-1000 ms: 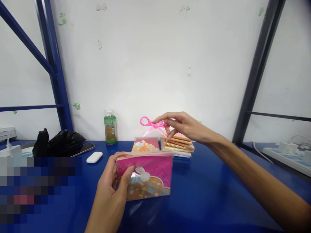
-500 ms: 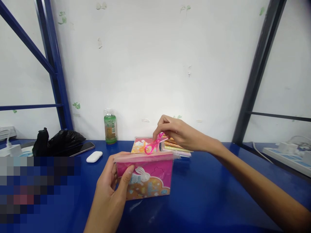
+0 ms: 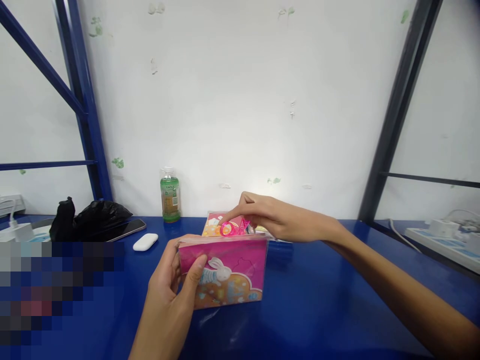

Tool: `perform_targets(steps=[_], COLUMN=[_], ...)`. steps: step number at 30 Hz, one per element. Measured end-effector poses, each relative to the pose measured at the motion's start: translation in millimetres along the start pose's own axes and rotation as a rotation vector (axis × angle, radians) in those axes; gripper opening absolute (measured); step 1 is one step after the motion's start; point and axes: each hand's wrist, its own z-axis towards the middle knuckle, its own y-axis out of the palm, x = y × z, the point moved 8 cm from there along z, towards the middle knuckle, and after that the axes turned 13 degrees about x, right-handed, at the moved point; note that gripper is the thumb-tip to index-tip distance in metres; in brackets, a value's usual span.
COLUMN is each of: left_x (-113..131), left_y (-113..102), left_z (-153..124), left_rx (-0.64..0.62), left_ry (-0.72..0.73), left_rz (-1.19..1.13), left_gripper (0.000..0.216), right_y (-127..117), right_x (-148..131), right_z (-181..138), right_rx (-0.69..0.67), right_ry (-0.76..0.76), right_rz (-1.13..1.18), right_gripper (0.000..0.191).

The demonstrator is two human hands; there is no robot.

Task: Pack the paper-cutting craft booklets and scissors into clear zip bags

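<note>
My left hand point(image 3: 174, 287) grips the left end of a pink packet point(image 3: 232, 272) with a white rabbit printed on it, standing upright on the blue table point(image 3: 330, 305). My right hand point(image 3: 268, 217) pinches small pink scissors point(image 3: 233, 229) right at the packet's top edge, handle loop showing, blades hidden behind the packet. Behind them lies another packet with an orange picture point(image 3: 214, 224) and a stack of coloured paper, mostly covered by my right hand.
A green bottle point(image 3: 170, 196) stands by the wall. A white earbud case point(image 3: 145, 242), a phone point(image 3: 125, 229) and a black bag point(image 3: 88, 216) lie at the left. White chargers point(image 3: 446, 234) sit at the far right. Blue frame posts point(image 3: 84, 100) rise at the left.
My right hand carried the pink scissors from above the paper stack down and left to the top edge of the rabbit packet. My left hand kept holding the packet still.
</note>
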Motion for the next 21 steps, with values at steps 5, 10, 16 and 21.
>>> perform_targets(steps=[5,10,16,21], left_x=[0,2,1,0], left_y=[0,0,3,4], left_z=[-1,-2,-1,-3], left_rx=[-0.011,0.001,-0.018,-0.02], left_ry=[-0.012,-0.017,-0.036,-0.057], left_rz=[0.006,0.002,-0.025,-0.041], left_gripper=[0.041,0.043,0.042,0.041], right_y=[0,-2,-12,-40], right_x=[-4,-8,2,4], right_z=[-2,1,5,3], right_rx=[-0.011,0.05,0.213,0.491], right_ry=[0.031,0.058,0.099,0.132], right_rz=[0.075,0.189,0.225,0.326], right_gripper=[0.036,0.018,0.018,0.019])
